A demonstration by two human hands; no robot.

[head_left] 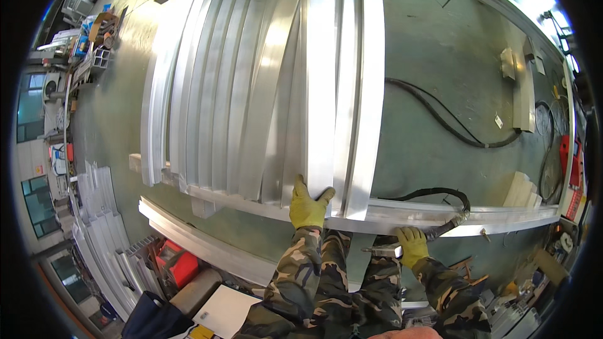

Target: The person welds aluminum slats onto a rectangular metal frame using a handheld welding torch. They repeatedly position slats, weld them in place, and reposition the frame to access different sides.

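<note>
My left hand (308,207), in a yellow glove, is at the near end of a long silver aluminium profile (319,88). Its fingers lie along the left edge and its thumb along the right, so the end sits between them. My right hand (412,247), also gloved in yellow, is closed beside the near cross beam (427,213). From it a silver boxy tool (385,251) with a thin tip juts left; its handle is hidden by the glove. A black cable (461,198) loops over the beam and comes down next to this hand.
Several more profiles (217,88) lie side by side to the left, some slanted. A dark hose (433,113) crosses the green floor at right. Red machines stand at the right edge (570,157) and lower left (178,262). A long bar (201,242) lies near my left.
</note>
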